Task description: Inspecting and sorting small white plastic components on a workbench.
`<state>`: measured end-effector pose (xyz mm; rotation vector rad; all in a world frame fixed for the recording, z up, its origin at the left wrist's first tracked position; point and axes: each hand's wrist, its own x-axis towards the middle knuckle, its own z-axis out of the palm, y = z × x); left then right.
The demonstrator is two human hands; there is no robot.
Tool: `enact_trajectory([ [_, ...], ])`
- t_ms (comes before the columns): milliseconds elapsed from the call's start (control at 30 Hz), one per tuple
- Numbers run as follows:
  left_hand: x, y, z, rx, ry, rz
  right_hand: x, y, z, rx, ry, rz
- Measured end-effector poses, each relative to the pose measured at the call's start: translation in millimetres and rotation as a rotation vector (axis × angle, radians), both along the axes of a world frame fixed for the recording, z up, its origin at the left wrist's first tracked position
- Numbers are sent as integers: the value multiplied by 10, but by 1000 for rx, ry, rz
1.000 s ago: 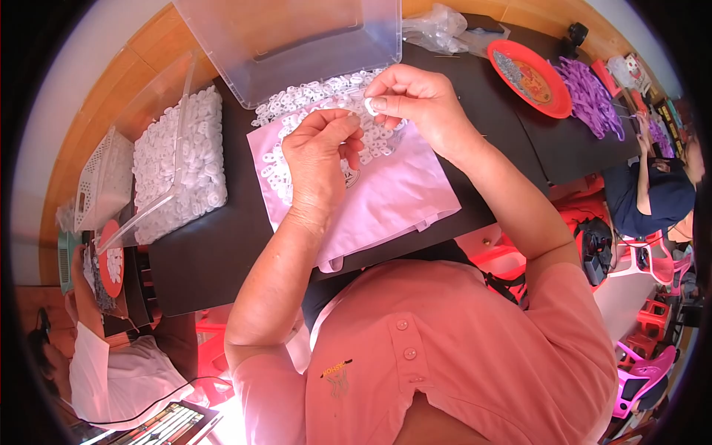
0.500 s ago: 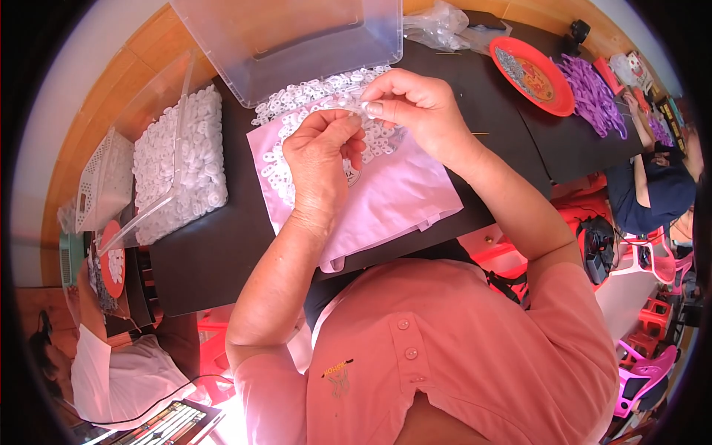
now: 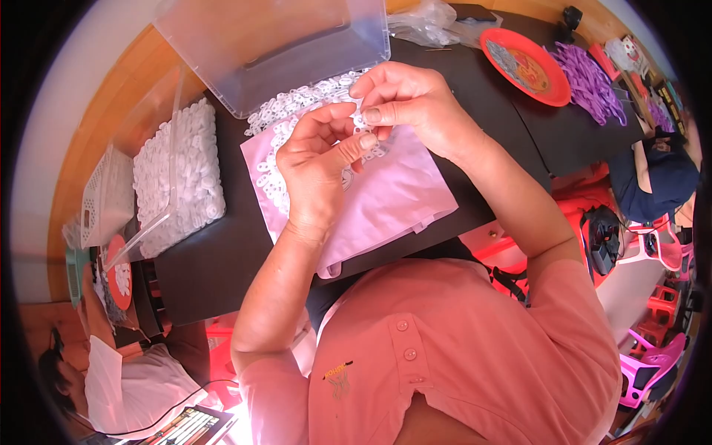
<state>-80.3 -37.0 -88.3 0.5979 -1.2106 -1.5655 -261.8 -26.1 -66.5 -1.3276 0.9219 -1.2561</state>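
Observation:
My right hand [image 3: 426, 111] has its thumb and a bent finger closed on a small white plastic piece [image 3: 358, 120]; the forefinger is raised off it. Facing it, my left hand [image 3: 313, 159] is open, its thumb and forefinger apart, and I see nothing held there. Both hands are over a pink cloth bag [image 3: 393, 196] lying flat on the dark table. Many small white oval pieces with holes [image 3: 271, 174] are heaped on the bag's far part, and more spill from the clear plastic bin [image 3: 311, 67] tipped on its side behind. My hands partly hide the heap.
At left stands a clear box [image 3: 178, 178] full of white pieces, beside a white perforated basket [image 3: 107, 196]. A red plate [image 3: 545, 87] and purple straps [image 3: 586, 81] lie at far right. Clear plastic bags [image 3: 426, 26] sit at the back. People sit at both sides.
My left thumb and forefinger have come apart from the pinch by the right hand. The right hand keeps its pinch, a little further left. The whole view has shifted slightly.

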Motion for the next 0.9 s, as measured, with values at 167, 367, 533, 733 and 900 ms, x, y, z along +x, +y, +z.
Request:
enact_trajectory([
  [167,-3,38,-7,-147,-107,-3,-47,-7,4,25,4,93],
  [367,22,46,16,-170,-123,29,-62,47,38,85,111,98],
  [533,-11,45,-21,-277,-175,82,-16,83,41,62,100,91],
  [733,56,60,28,-444,-263,40,-28,109,62,132,81,172],
  [900,116,71,10,-577,-253,24,-55,151,130,123,67,250],
])
